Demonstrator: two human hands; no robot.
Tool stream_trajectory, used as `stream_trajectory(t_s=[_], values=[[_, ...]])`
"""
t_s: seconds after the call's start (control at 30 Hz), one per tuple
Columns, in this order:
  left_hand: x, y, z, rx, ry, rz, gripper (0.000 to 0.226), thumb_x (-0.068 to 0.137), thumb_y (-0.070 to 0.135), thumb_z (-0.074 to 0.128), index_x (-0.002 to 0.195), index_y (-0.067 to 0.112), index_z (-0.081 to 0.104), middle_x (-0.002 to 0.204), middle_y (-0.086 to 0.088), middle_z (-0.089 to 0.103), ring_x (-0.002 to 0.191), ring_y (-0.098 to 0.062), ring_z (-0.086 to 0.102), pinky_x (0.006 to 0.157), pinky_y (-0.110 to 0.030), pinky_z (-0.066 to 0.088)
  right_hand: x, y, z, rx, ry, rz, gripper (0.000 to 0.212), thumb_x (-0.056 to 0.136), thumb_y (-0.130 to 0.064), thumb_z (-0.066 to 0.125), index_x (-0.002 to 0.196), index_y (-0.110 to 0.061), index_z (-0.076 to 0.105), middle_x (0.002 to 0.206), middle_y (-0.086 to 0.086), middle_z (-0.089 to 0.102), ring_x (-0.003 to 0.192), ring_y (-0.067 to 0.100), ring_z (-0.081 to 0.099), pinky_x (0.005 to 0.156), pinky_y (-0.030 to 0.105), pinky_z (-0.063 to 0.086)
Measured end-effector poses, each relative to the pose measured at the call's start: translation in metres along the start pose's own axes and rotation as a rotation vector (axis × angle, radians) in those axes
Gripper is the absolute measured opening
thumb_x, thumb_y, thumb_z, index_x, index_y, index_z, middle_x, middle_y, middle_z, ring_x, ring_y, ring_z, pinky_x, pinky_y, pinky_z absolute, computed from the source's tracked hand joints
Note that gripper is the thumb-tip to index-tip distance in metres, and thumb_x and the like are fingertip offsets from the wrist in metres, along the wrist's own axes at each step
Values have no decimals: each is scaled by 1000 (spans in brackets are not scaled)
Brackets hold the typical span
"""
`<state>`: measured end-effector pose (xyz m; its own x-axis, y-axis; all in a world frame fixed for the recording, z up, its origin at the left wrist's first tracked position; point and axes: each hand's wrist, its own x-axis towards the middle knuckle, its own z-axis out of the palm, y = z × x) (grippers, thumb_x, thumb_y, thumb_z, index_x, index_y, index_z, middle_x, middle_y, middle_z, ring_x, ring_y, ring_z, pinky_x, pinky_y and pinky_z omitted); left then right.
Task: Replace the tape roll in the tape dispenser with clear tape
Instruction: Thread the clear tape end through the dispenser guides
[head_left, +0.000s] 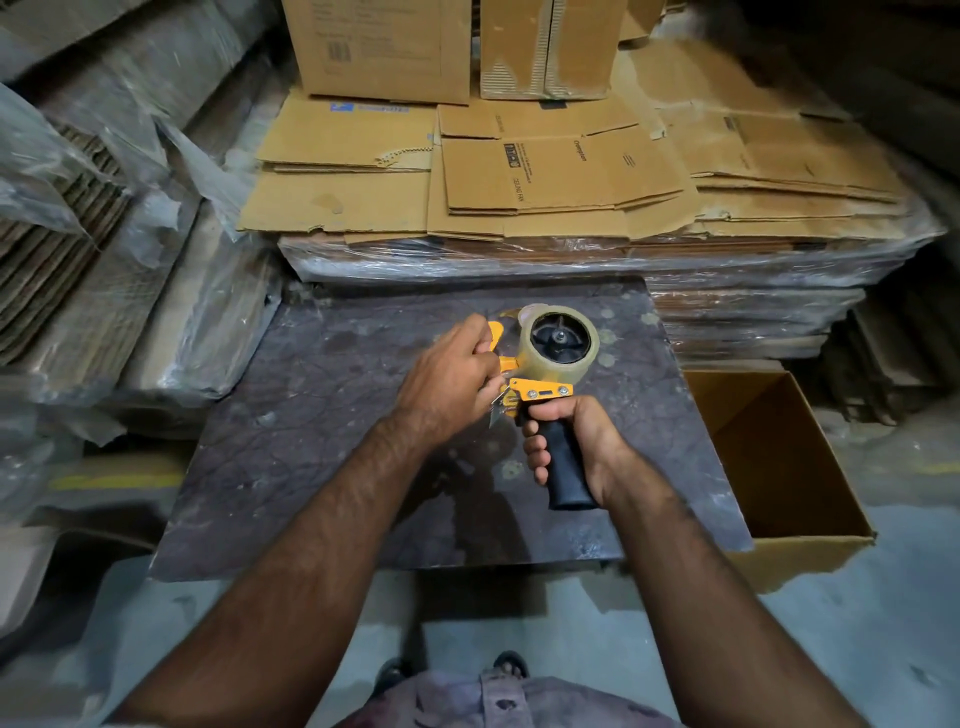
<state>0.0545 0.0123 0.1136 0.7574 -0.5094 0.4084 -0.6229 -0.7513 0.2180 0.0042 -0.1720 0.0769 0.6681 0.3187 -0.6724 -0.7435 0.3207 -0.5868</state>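
Right hand (569, 447) wraps its curled fingers round the black handle of the tape dispenser (543, 387), holding it above the near right part of the counter (311, 415), roll end pointing toward the far edge. Left hand (449, 382) comes in from the left, fingers bent and pinching at the orange front of the dispenser by the blade and guide; what exactly sits between the fingertips is hidden behind the knuckles, though it is probably the loose end of tape. A clear tape roll (560, 340) already sits on the black hub, so the swap itself looks done and the step in hand seems to be threading the tape end through the guide toward the cutter. That next move calls for a steady handle and a light, even pull that keeps the film flat and clear of the blade teeth. The film is nearly invisible against the dark counter, so its path cannot be traced. No old roll can be made out. Beside the right edge of the counter stands an open cardboard box (779, 467), its inside mostly in shadow. Beyond the far edge lie flattened cartons (519, 176) on wrapped stacks, with upright boxes cut off at the top.
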Motion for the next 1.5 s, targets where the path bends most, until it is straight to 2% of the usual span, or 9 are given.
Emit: stream_trajectory(t_s=[0.07, 0.23, 0.4, 0.5, 0.77, 0.83, 0.93, 1.07, 1.5], values=[[-5, -1, 0, -49, -22, -39, 17, 86, 23, 75, 80, 7, 71, 103, -7, 54, 77, -23, 61, 60, -38, 54, -1, -3, -4, 28, -8, 1, 15, 76, -25, 58, 66, -14, 58, 56, 0, 47, 43, 16, 43, 44, 25, 42], [-10, -10, 8, -245, 16, -229, 12, 83, 14, 77, 79, 7, 68, 95, -4, 62, 80, -20, 61, 70, -35, 53, -2, -6, -8, 44, -63, 30, 15, 76, -25, 59, 66, -14, 59, 56, -1, 48, 43, 14, 44, 43, 25, 43], [-19, -10, 21, -485, 26, -543, 13, 86, 10, 75, 77, 14, 66, 69, -3, 73, 52, -11, 72, 48, -28, 58, 0, -12, -5, 79, -81, 56, 15, 78, -24, 59, 67, -13, 59, 56, -1, 50, 43, 13, 46, 43, 25, 44], [-17, -10, 28, -659, 50, -713, 22, 86, 5, 75, 74, 20, 66, 66, -5, 75, 54, -11, 74, 51, -29, 62, 2, -12, -6, 99, -93, 60, 15, 78, -24, 59, 68, -13, 59, 56, -1, 50, 43, 13, 47, 44, 24, 45], [-7, -11, 22, -517, 5, -608, 16, 80, 9, 81, 84, 21, 70, 76, 8, 69, 66, -8, 66, 64, -21, 55, 2, -17, -11, 117, -98, 59, 20, 82, -25, 56, 67, -13, 60, 56, -2, 50, 42, 12, 47, 43, 24, 45], [-4, -10, 21, -470, 5, -633, 13, 82, 8, 78, 81, 20, 71, 71, 12, 67, 61, 0, 62, 60, -17, 49, 2, -19, -11, 104, -94, 55, 20, 82, -25, 56, 66, -13, 60, 56, -2, 50, 42, 12, 47, 43, 23, 45], [1, -9, 20, -491, -38, -670, 17, 85, 8, 76, 74, 20, 70, 67, 5, 69, 53, -6, 68, 53, -22, 53, 2, -21, -12, 95, -79, 48, 18, 81, -25, 57, 68, -13, 59, 56, -2, 49, 42, 12, 46, 44, 23, 45], [0, -3, 20, -600, -16, -651, 21, 88, 2, 73, 74, 16, 66, 88, 0, 62, 56, -10, 74, 43, -25, 56, 3, -21, -17, 112, -63, 43, 20, 83, -25, 54, 67, -14, 58, 54, -2, 48, 40, 12, 43, 42, 23, 43], [2, -17, 5, -670, 32, -588, 9, 81, 3, 78, 78, 10, 73, 73, -5, 76, 69, -21, 77, 71, -40, 65, 0, -34, -37, 127, -15, 10, 16, 79, -24, 57, 67, -13, 58, 56, -2, 48, 41, 12, 43, 41, 24, 41]])
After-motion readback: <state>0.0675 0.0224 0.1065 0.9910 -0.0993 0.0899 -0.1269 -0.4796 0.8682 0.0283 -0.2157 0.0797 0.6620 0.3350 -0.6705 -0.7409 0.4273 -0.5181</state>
